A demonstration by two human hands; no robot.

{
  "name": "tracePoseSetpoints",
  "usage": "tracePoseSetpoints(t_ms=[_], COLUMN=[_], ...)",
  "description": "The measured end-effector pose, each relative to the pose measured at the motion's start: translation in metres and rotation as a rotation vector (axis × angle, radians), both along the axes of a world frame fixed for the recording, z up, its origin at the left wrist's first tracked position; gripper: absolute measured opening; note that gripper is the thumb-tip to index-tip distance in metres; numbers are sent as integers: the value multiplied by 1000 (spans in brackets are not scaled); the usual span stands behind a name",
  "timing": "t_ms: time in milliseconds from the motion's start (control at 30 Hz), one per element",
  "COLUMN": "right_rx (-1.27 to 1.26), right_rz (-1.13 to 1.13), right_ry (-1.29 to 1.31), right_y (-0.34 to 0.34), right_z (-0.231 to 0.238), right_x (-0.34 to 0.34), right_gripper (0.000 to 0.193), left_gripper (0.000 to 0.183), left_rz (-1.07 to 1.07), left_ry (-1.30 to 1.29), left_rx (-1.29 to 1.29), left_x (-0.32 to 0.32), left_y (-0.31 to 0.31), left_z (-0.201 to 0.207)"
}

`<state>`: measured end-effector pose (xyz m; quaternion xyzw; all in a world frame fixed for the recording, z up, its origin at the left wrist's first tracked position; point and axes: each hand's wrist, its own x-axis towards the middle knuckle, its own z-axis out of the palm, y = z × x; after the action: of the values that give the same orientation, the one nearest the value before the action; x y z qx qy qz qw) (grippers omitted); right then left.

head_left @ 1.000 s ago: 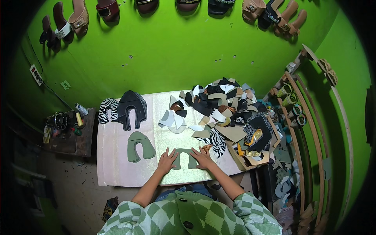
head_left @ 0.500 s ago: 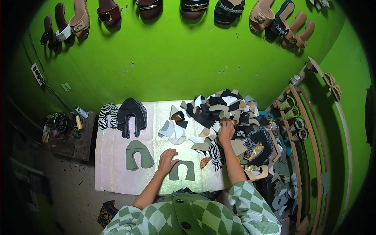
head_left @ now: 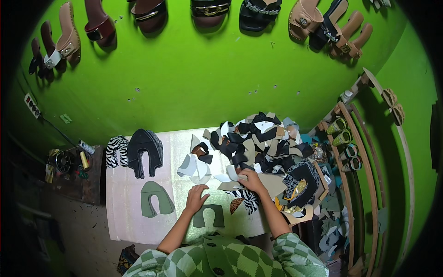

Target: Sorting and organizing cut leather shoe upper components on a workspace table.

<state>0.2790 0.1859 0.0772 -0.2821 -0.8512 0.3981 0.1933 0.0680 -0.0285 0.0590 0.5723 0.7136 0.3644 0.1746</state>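
Observation:
My left hand point(head_left: 197, 199) lies flat on the table, fingers stretched out and holding nothing, at the upper left of a green arch-shaped piece point(head_left: 200, 217). My right hand point(head_left: 251, 180) has its fingers closed on a pale scrap point(head_left: 233, 172) at the near edge of a heap of offcuts point(head_left: 249, 150). Just below it lie a zebra-print scrap point(head_left: 249, 201) and a small leopard-print scrap point(head_left: 236, 205). White and grey scraps point(head_left: 194, 169) are spread between the hands and the heap. Further left lies a stack of green arch pieces point(head_left: 150, 194).
Black arch pieces point(head_left: 136, 147) and zebra-print ones point(head_left: 112, 152) lie at the table's far left. Sandals point(head_left: 210, 14) hang along the green wall. A wooden rack point(head_left: 364, 171) with footwear stands at right. A small side table point(head_left: 94, 184) holds thread spools.
My right hand has drawn back from inside the heap toward me, a pale scrap now at its fingertips. The left hand stays by the green arch piece. The view has shifted slightly.

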Motion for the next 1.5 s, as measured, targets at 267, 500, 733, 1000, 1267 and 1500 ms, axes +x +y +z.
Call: tracePoseSetpoints(t_ms=[267, 500, 733, 1000, 1267, 1500], right_rx=[177, 599, 880, 838, 536, 779], right_rz=[-258, -503, -410, -426, -357, -380], right_ry=[-307, -592, -730, -525, -538, -511], right_y=[67, 150, 180, 121, 163, 237], right_z=[29, 33, -11, -15, 42, 2], right_x=[-39, -95, -73, -8, -51, -77], right_gripper=[20, 85, 21, 13, 20, 26], left_gripper=[31, 38, 54, 35, 7, 9], left_rz=[-1, 43, -74, -290, -250, -37], left_ry=[-3, 8, 35, 128, 264, 184], left_rx=[-14, -10, -48, -73, -54, 84], left_x=[-2, -14, -19, 9, 4, -18], left_y=[20, 21, 25, 35, 71, 117], left_z=[3, 9, 3, -26, -19, 16])
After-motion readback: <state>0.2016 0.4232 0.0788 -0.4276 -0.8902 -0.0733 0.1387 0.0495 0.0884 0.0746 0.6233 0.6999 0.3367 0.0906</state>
